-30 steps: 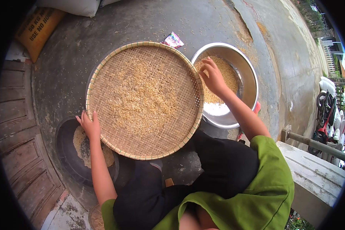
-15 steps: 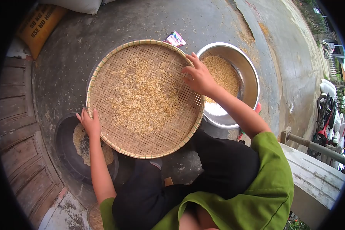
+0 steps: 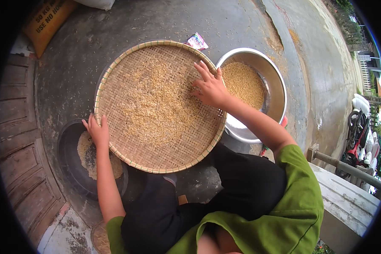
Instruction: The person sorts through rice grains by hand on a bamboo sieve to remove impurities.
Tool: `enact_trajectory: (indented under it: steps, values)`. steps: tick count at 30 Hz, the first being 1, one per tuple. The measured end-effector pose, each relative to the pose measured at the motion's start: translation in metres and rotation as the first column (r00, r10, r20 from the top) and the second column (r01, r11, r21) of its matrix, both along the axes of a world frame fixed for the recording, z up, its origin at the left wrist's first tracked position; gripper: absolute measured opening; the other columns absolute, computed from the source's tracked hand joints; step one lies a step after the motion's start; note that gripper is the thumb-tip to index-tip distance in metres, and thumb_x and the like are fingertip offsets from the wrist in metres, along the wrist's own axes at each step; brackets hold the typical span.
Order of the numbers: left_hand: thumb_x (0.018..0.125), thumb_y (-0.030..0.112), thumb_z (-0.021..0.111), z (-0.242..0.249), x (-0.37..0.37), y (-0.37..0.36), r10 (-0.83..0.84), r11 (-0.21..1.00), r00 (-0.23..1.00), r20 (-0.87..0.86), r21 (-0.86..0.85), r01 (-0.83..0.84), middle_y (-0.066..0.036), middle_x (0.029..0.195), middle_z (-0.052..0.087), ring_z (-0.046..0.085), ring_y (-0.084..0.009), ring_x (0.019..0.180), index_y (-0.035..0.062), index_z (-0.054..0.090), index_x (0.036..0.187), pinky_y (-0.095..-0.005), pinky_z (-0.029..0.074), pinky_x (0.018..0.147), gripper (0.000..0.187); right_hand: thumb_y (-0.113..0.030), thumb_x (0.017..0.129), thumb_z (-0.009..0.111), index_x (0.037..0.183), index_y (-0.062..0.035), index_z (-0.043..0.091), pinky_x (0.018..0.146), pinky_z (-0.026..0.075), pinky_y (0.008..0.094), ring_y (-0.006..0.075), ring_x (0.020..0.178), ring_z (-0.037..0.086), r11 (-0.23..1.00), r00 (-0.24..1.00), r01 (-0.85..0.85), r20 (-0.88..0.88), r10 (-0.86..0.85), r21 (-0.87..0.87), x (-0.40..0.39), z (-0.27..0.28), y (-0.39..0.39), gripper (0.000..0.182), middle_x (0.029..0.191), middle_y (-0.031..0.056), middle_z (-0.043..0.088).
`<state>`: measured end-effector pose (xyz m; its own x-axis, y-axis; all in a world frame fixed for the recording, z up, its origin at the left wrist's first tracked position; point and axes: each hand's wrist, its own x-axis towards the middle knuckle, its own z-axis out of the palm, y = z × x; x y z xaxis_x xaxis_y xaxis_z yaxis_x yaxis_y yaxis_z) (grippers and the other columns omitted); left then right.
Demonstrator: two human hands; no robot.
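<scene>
A large round woven bamboo winnowing tray (image 3: 173, 161) is tilted slightly across my lap, with straw-coloured unhusked rice grains (image 3: 154, 103) spread over its middle. My left hand (image 3: 98, 132) grips its left rim, thumb on the inside and fingers at the edge. Over the right part of the tray is my right hand (image 3: 211, 88), its upper fingers spread and its lower fingertips down at the grains. Whether a grain sits between those fingertips is too small to tell. Just beyond, a steel basin (image 3: 277, 86) holds more grain, partly hidden by the tray and my forearm.
A dark basin (image 3: 70, 146) with pale grain stands at the lower left, partly under the tray. A small colourful packet (image 3: 196, 41) lies behind the tray. An orange sack (image 3: 46, 27) leans at the upper left, by a wooden door (image 3: 21, 139). Stray grains dot the concrete floor.
My right hand has moved left and slightly down, from the tray's right rim to over the grains. My left hand keeps its hold on the rim.
</scene>
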<state>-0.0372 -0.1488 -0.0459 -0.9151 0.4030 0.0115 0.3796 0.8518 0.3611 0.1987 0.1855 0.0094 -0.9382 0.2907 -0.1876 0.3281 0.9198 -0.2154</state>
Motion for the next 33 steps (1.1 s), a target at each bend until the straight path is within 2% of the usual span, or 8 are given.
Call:
enact_trajectory:
  steps: [20,24,27,29,30,32,33]
  values:
    - [0.084,0.031,0.054,-0.001,0.0,0.0,-0.001,1.0,1.0,-0.01,-0.006,0.001,-0.019,0.13,0.04,0.014,-0.0402,0.13,-0.0045,0.048,0.116,-0.0452,0.016,0.105,0.048,-0.019,0.081,0.057,0.082,-0.0122,0.059,0.101,0.011,0.0642,0.0245,0.135,0.011,1.0,0.999,-0.013,-0.037,0.012,-0.014,-0.003,-0.016,-0.001,0.007,0.138,0.0084,0.029]
    - [0.084,0.031,0.054,0.001,0.001,0.001,0.011,1.0,1.0,0.0,-0.009,-0.011,-0.019,0.13,0.04,0.014,-0.0399,0.13,-0.005,0.047,0.117,-0.0454,0.016,0.105,0.049,-0.02,0.081,0.056,0.081,-0.0122,0.059,0.1,0.01,0.0646,0.0243,0.135,0.012,1.0,0.997,-0.013,-0.077,0.013,0.002,-0.002,-0.019,-0.001,0.008,0.137,0.0085,0.029]
    - [0.084,0.031,0.054,0.002,0.001,0.001,0.006,1.0,1.0,0.008,-0.013,-0.006,-0.019,0.13,0.039,0.014,-0.0398,0.131,-0.0056,0.047,0.117,-0.0454,0.016,0.105,0.049,-0.012,0.082,0.053,0.081,-0.008,0.056,0.099,0.009,0.0675,0.0276,0.135,0.009,0.997,0.994,-0.039,-0.101,0.032,-0.07,0.0,-0.01,0.0,0.005,0.137,0.0124,0.029]
    - [0.084,0.03,0.054,0.002,0.0,0.001,-0.002,1.0,1.0,0.009,-0.012,0.003,-0.019,0.13,0.039,0.014,-0.0398,0.131,-0.0058,0.047,0.117,-0.0453,0.017,0.105,0.049,-0.01,0.08,0.057,0.081,-0.0071,0.057,0.103,0.014,0.0601,0.0289,0.134,0.012,0.995,0.979,0.045,-0.193,-0.062,-0.093,0.004,0.007,0.005,0.003,0.136,0.0134,0.031]
    - [0.084,0.03,0.054,0.001,0.0,0.0,-0.001,1.0,1.0,0.004,-0.019,0.001,-0.019,0.13,0.039,0.013,-0.0398,0.131,-0.006,0.047,0.117,-0.0451,0.017,0.105,0.049,-0.01,0.08,0.057,0.081,-0.0071,0.057,0.103,0.014,0.0601,0.0289,0.134,0.012,0.995,0.979,0.046,-0.195,-0.064,-0.092,0.008,0.012,0.011,0.003,0.136,0.0134,0.031]
    - [0.084,0.03,0.054,0.0,0.0,0.0,0.002,1.0,1.0,0.0,-0.023,-0.002,-0.019,0.13,0.039,0.013,-0.0398,0.131,-0.0062,0.047,0.117,-0.0448,0.017,0.105,0.049,-0.009,0.077,0.062,0.078,-0.0057,0.058,0.106,0.021,0.0508,0.0307,0.133,0.017,0.956,0.903,0.215,-0.332,-0.273,-0.202,0.026,0.022,0.031,0.005,0.135,0.0131,0.034]
    - [0.084,0.03,0.054,0.001,0.0,0.001,0.002,1.0,1.0,0.002,-0.018,-0.002,-0.019,0.131,0.039,0.013,-0.0398,0.131,-0.006,0.047,0.117,-0.0447,0.017,0.105,0.049,-0.009,0.076,0.062,0.077,-0.0053,0.058,0.105,0.025,0.0474,0.0318,0.132,0.019,0.95,0.888,0.262,-0.343,-0.305,-0.167,0.036,0.02,0.041,0.006,0.134,0.0129,0.035]
